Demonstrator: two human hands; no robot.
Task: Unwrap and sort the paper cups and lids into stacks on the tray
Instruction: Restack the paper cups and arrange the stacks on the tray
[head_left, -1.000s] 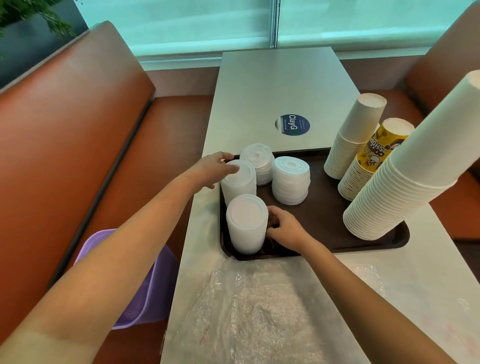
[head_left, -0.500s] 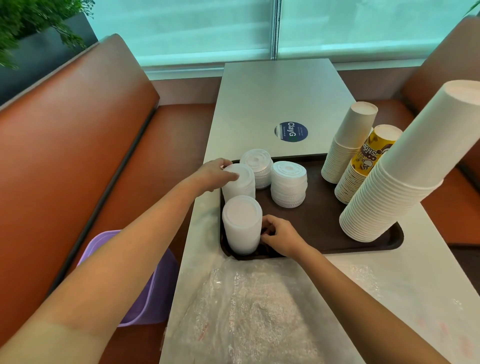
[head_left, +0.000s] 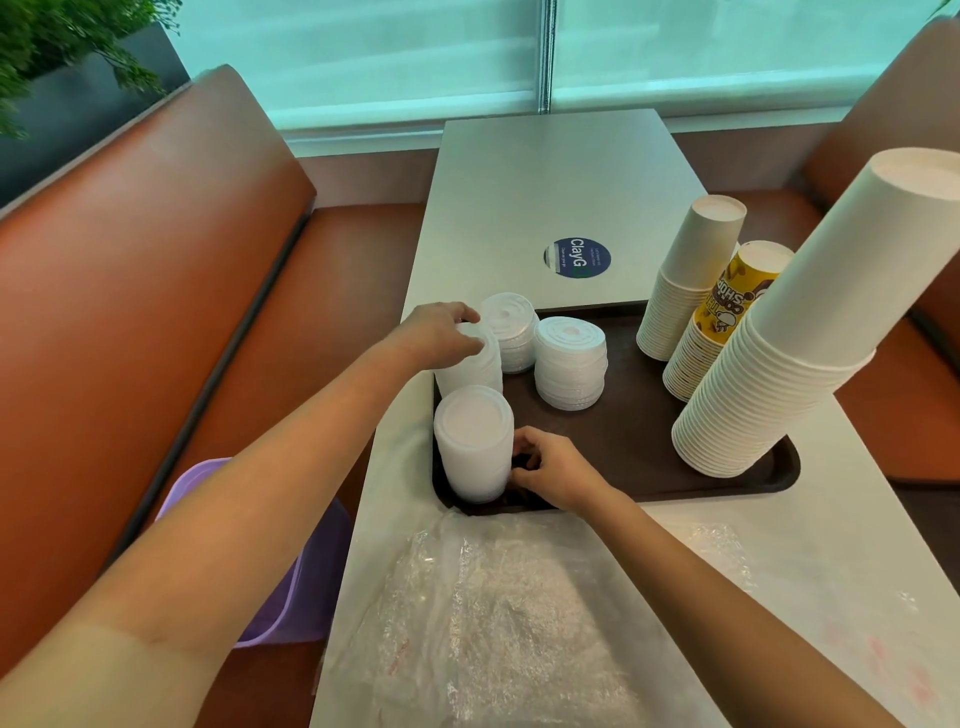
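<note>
A dark brown tray (head_left: 644, 441) holds several stacks of white lids at its left and cup stacks at its right. My left hand (head_left: 439, 335) grips the top of the second lid stack (head_left: 475, 371), fingers curled over its rim. My right hand (head_left: 550, 467) pinches low on the right side of the nearest lid stack (head_left: 475, 447). Two shorter lid stacks (head_left: 514, 330) (head_left: 571, 361) stand behind. A tall white cup stack (head_left: 810, 332) leans at the right, with a yellow printed cup stack (head_left: 722, 317) and another white cup stack (head_left: 685, 280) behind it.
Crumpled clear plastic wrap (head_left: 498, 618) covers the near table. A purple bin (head_left: 291, 561) sits on the orange bench seat at the left. A round blue sticker (head_left: 576, 258) marks the table (head_left: 550, 187) beyond the tray.
My left hand has closed further over the top of the second lid stack. My right hand stays low beside the nearest lid stack. The camera has tilted slightly.
</note>
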